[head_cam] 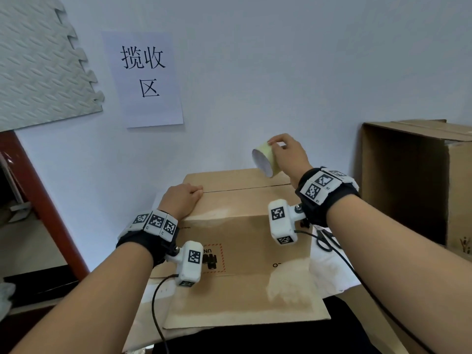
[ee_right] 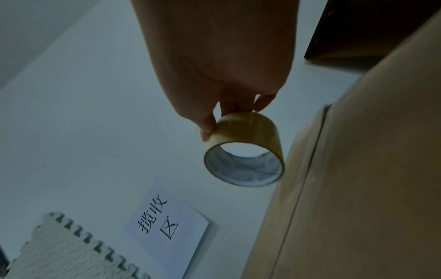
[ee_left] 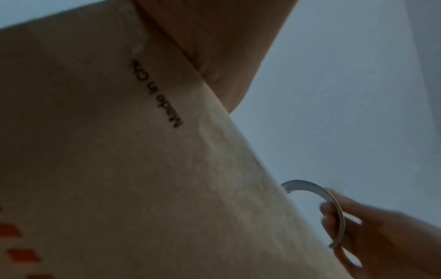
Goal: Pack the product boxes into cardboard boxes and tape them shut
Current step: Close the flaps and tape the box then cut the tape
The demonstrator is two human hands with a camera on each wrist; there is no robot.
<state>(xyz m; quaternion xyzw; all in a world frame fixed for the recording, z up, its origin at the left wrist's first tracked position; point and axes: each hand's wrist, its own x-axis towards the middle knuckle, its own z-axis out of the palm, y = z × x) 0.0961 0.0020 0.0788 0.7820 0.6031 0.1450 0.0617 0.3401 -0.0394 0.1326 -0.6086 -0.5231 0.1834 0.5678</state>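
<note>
A brown cardboard box stands in front of me with its top flaps folded shut and the seam showing. My left hand rests on the box top at its left end, beside the seam; its fingers are foreshortened, and the left wrist view shows only the heel of the palm against the box. My right hand holds a roll of yellowish tape by the fingertips, above the far right part of the box top. In the right wrist view the fingertips pinch the tape roll next to the box.
A larger cardboard box stands at the right. Black scissors lie on the table just right of the box. A flat sheet of cardboard lies under the box. A paper sign hangs on the wall behind.
</note>
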